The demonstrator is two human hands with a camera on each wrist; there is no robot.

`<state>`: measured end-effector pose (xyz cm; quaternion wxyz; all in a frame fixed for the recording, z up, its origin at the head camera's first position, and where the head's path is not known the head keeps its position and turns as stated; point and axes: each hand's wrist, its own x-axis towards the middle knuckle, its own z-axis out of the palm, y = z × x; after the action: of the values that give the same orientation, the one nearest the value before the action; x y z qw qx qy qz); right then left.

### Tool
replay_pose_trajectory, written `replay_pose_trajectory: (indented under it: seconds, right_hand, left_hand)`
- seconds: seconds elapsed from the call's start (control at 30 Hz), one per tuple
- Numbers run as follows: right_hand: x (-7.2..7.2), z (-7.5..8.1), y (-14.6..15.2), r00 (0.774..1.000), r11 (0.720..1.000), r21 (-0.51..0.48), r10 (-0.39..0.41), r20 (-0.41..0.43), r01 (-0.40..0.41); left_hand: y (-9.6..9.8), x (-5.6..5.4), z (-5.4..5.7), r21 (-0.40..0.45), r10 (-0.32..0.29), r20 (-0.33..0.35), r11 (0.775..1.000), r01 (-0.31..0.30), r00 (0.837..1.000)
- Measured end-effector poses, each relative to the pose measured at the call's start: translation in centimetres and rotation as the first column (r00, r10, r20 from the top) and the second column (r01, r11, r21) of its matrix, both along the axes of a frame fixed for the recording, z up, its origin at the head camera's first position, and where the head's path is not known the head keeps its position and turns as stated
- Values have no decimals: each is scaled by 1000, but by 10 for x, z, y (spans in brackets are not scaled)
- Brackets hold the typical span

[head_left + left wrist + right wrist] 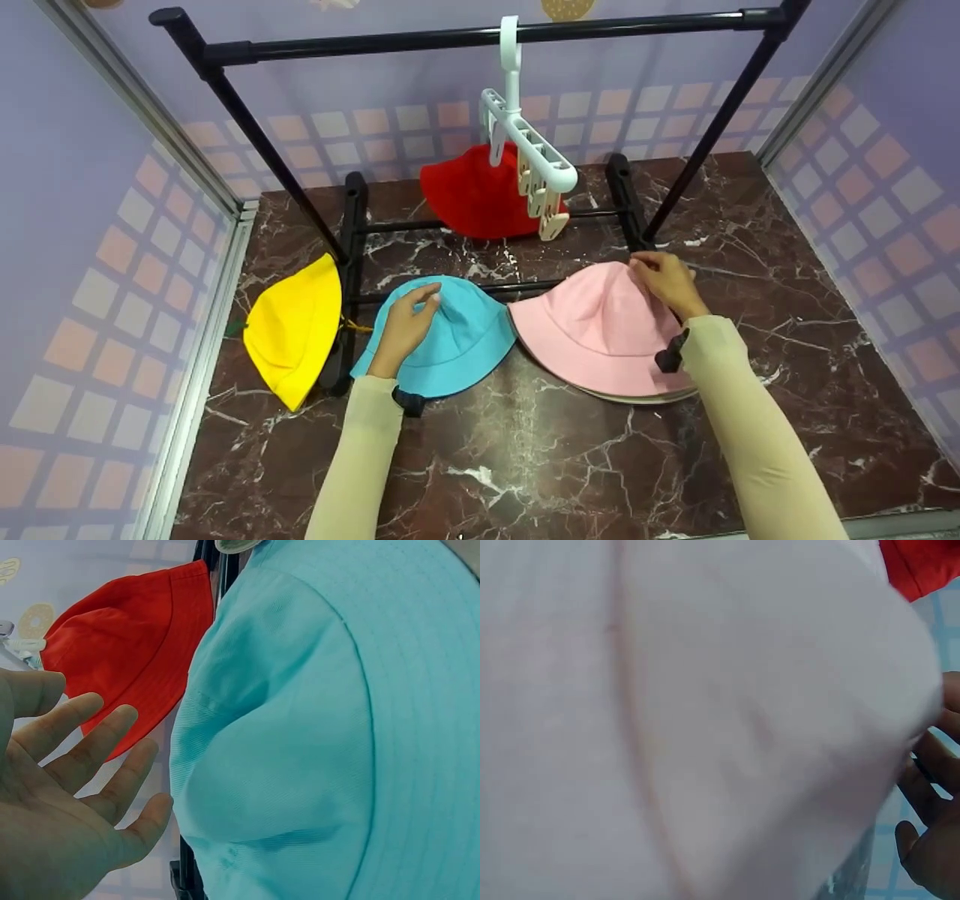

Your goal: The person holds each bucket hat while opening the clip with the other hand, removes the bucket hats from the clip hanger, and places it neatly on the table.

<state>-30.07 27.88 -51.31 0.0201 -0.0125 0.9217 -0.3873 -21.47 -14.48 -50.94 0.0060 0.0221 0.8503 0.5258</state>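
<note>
My left hand (409, 322) hovers by the crown of a light blue bucket hat (465, 352). In the left wrist view its fingers (112, 735) are spread beside the blue crown, holding nothing. My right hand (667, 279) is at the far right side of a pink bucket hat (600, 322), fingertips at its crown. The right wrist view has that pink hat (742, 690) filling most of the frame, blurred, with the hand (937, 840) at the edge, its thumb apart from the fabric. Under the pink brim shows the pale edge of another layer.
A black rack (390, 43) stands over the hats, and a white clip hanger (536, 146) hangs from its top bar. Behind the hanger is a red bucket hat (480, 195). A yellow bucket hat (296, 330) lies by the rack's left foot, on the dark marbled surface (525, 465).
</note>
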Motion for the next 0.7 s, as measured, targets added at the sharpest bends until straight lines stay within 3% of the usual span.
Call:
replay_pose_trajectory:
  seconds: [0.37,0.7]
  right_hand:
    - [-24,29,-22,995,996,-91,2,-104,-12]
    - [-44,61,-62,979,992,-93,72,-189,-91]
  left_hand:
    - [2,-22,21,-21,-15,-49,1000,14,999]
    - [10,-49,47,-29,-21,-125,999,18,992]
